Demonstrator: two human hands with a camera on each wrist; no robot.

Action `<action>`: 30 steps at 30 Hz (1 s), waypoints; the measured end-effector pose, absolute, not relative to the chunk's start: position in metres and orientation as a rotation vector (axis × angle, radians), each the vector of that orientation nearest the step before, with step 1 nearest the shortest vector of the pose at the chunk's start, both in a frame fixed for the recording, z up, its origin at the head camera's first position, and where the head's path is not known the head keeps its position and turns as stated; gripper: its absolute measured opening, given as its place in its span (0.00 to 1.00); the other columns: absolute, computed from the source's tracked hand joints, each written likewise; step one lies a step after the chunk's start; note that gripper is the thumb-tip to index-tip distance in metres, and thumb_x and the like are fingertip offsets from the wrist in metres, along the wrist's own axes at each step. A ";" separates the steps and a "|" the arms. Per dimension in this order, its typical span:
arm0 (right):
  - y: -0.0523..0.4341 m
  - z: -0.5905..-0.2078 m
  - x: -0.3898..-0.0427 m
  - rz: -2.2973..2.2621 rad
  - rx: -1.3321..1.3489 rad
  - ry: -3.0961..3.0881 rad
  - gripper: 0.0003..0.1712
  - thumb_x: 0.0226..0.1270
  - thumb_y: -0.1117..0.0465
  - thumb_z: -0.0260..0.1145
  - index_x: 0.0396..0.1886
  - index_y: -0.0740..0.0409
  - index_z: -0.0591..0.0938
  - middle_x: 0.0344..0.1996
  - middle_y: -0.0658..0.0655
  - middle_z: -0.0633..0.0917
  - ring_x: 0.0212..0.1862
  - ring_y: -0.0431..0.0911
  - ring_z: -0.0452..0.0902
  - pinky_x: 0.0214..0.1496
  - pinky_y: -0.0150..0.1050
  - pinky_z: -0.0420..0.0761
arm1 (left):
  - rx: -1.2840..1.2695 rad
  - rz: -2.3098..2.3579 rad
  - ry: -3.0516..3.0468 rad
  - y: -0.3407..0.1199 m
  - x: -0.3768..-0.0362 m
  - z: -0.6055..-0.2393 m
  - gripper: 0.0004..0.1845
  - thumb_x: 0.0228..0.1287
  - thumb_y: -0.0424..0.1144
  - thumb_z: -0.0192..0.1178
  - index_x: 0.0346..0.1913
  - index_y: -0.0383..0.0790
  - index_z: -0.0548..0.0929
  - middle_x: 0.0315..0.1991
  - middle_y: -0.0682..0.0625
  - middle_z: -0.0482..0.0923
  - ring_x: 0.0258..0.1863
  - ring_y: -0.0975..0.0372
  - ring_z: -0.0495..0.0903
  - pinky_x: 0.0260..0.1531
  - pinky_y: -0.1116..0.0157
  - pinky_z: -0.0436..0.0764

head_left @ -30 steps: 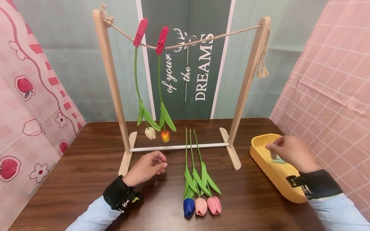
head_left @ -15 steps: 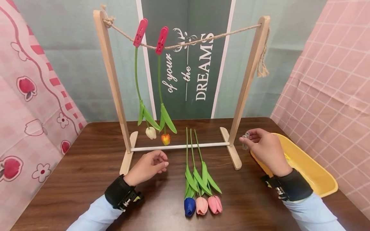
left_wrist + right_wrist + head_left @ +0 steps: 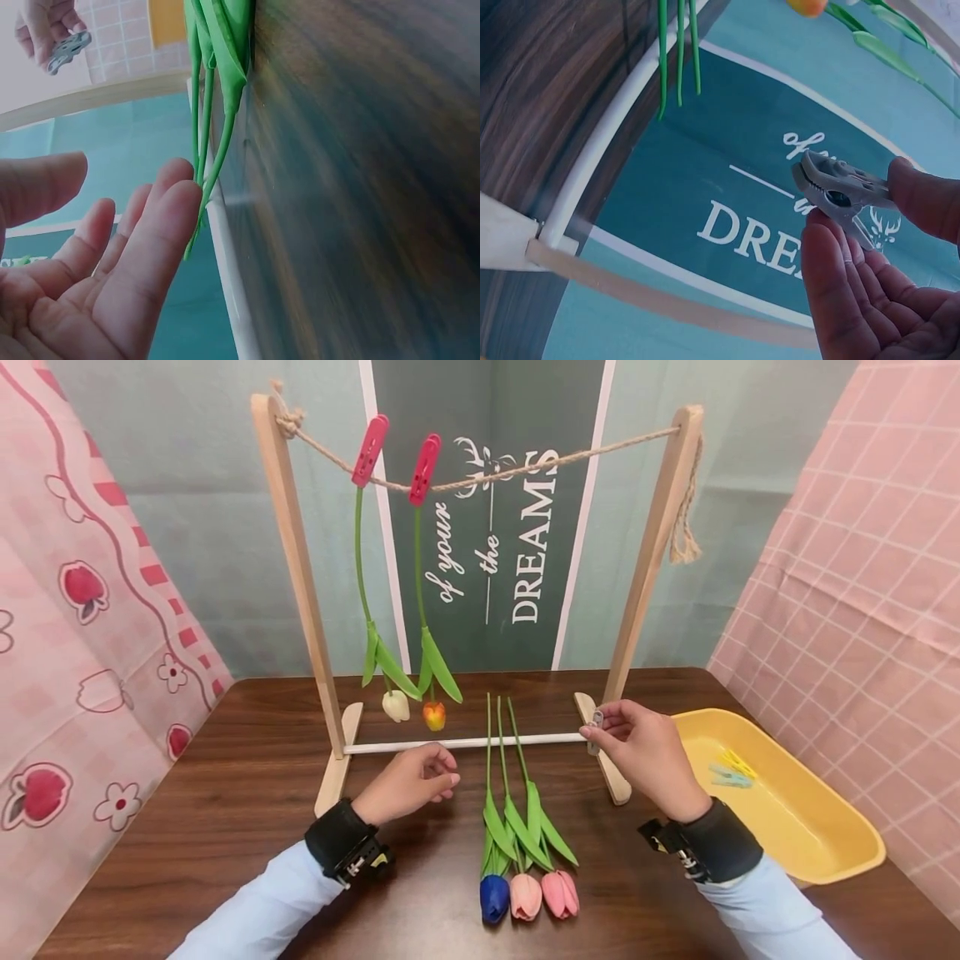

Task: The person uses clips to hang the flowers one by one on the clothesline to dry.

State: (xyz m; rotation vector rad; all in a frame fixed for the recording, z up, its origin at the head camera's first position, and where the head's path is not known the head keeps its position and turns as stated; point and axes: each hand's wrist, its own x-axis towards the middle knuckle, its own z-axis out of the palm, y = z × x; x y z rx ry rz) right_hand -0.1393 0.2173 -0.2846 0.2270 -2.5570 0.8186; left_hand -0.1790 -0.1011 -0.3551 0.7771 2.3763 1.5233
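Observation:
My right hand [image 3: 645, 756] pinches a grey clothespin [image 3: 596, 721] [image 3: 838, 193] between thumb and fingers, just above the right foot of the wooden rack [image 3: 652, 547]. My left hand [image 3: 411, 783] hovers over the table with loosely curled fingers [image 3: 142, 247] and holds nothing, left of three tulips [image 3: 525, 827] lying flat: blue, pink and pink. Two tulips hang head down from the rope [image 3: 495, 472] on red pegs [image 3: 371, 450], one white [image 3: 395, 706] and one orange [image 3: 433, 716].
A yellow tray [image 3: 825, 843] with yellow and blue clothespins [image 3: 731, 770] sits at the right edge of the dark wooden table [image 3: 225, 827]. A white rod [image 3: 465, 743] joins the rack's feet. Pink cloth hangs on both sides, a green banner behind.
My right hand lifted the grey clothespin out of the yellow tray and carried it left to the rack's right foot. The left hand edged slightly right.

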 end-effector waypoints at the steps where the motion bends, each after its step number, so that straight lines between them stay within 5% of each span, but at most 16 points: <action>1: 0.216 -0.285 -0.140 0.822 0.231 -2.559 0.17 0.56 0.61 0.76 0.40 0.67 0.82 0.28 0.56 0.84 0.30 0.48 0.82 0.35 0.44 0.82 | 0.768 1.535 2.367 -0.099 -0.180 -0.355 0.08 0.67 0.33 0.61 0.43 0.31 0.76 0.34 0.38 0.81 0.31 0.49 0.84 0.29 0.63 0.84; 9: 0.205 -0.285 -0.145 0.904 0.261 -2.552 0.18 0.57 0.60 0.76 0.42 0.65 0.83 0.29 0.56 0.84 0.31 0.46 0.82 0.36 0.43 0.83 | 0.726 1.524 2.356 -0.078 -0.188 -0.359 0.12 0.66 0.31 0.61 0.46 0.25 0.75 0.34 0.36 0.81 0.29 0.47 0.84 0.30 0.55 0.84; 16: 0.198 -0.284 -0.145 0.957 0.294 -2.525 0.18 0.56 0.60 0.76 0.42 0.65 0.82 0.29 0.55 0.84 0.30 0.44 0.82 0.33 0.37 0.83 | 0.595 1.486 2.390 -0.061 -0.197 -0.361 0.11 0.65 0.31 0.62 0.45 0.27 0.75 0.31 0.40 0.81 0.27 0.50 0.83 0.27 0.57 0.85; 30: 0.190 -0.288 -0.146 1.005 0.370 -2.469 0.16 0.55 0.62 0.77 0.39 0.64 0.82 0.29 0.55 0.85 0.31 0.45 0.83 0.35 0.40 0.85 | 0.345 1.556 2.282 -0.036 -0.213 -0.372 0.17 0.64 0.29 0.62 0.50 0.21 0.71 0.31 0.38 0.82 0.24 0.52 0.84 0.25 0.61 0.85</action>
